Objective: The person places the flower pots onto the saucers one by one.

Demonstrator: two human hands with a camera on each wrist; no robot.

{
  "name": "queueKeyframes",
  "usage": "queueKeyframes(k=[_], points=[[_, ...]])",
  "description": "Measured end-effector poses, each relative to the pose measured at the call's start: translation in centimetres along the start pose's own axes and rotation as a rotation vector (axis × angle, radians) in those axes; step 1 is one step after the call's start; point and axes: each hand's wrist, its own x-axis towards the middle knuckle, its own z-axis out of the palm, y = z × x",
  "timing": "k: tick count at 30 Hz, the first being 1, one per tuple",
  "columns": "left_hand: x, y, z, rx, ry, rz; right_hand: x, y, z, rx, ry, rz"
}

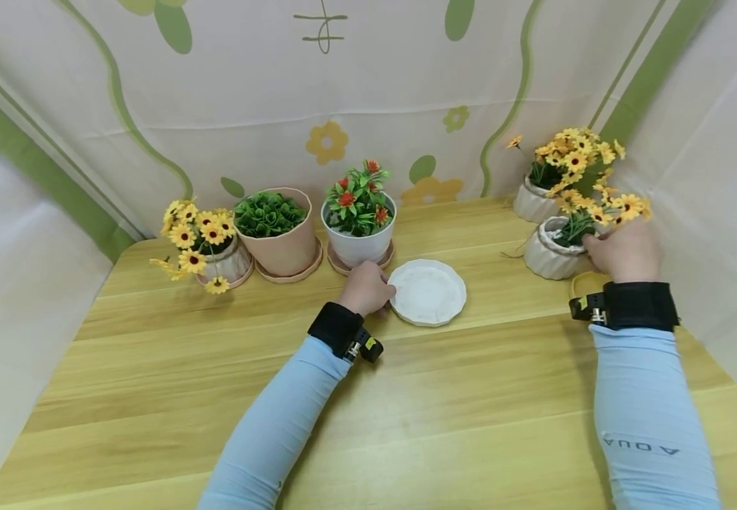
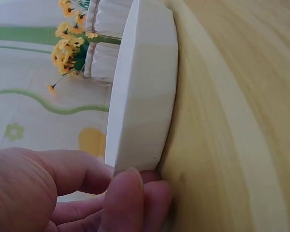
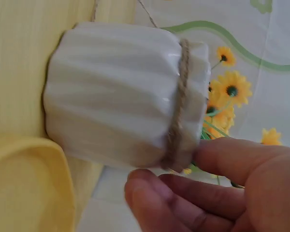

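Note:
My left hand (image 1: 366,289) pinches the near-left edge of a white faceted saucer (image 1: 428,292) on the wooden table. In the left wrist view, thumb and fingers meet at the end of the saucer's rim (image 2: 147,92). Over at the right, my right hand (image 1: 630,251) grips the rim of a white ribbed flowerpot (image 1: 550,255) with yellow daisy-like flowers. The right wrist view has the index finger at the rim and the thumb under the pot's (image 3: 111,96) side, by its twine band (image 3: 181,92). Part of a yellow saucer (image 1: 588,283) shows beneath the right wrist.
A similar daisy pot (image 1: 534,203) stands behind the gripped one. Along the back left are another daisy pot (image 1: 231,262), a pink pot with green leaves (image 1: 285,244) and a white pot with red flowers (image 1: 361,246), each on a pink saucer. Fabric walls (image 1: 394,71) border the table.

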Motion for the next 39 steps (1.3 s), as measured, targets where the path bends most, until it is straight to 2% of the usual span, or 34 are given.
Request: queueKeyframes(k=[3, 7, 14, 19, 24, 28, 31, 33, 39], points=[[-0.3, -0.3, -0.3, 0.008, -0.005, 0.005, 0.2, 0.1, 0.3, 0.031, -0.023, 0.004], [-1.0, -0.6, -1.0, 0.033, 0.000, 0.044, 0.4, 0.3, 0.3, 0.064, -0.081, 0.013], [-3.2, -2.1, -2.9, 0.069, 0.043, 0.099, 0.4, 0.2, 0.1, 0.049, -0.130, -0.005], [-5.4, -4.3, -5.2, -0.001, 0.054, 0.111, -0.1, -0.6, -0.6, -0.038, -0.091, -0.029], [-7.5, -6.6, -7.8, -0.034, 0.079, 0.074, -1.2, -2.2, -2.0, -0.119, -0.039, -0.043], [-8.8, -8.2, -9.5, -0.022, 0.099, 0.071, -2.2, -3.8, -2.9, -0.086, 0.038, -0.097], [-9.4, -9.5, -10.5, -0.015, 0.113, 0.072, -3.0, -5.2, -3.2, -0.050, 0.044, -0.138], [-9.7, -10.3, -11.1, -0.015, 0.117, 0.057, -3.5, -6.3, -3.2, -0.024, 0.026, -0.160], [-10.1, -11.8, -12.1, -0.027, 0.106, 0.010, -4.4, -10.0, -1.3, 0.129, -0.162, -0.253]])
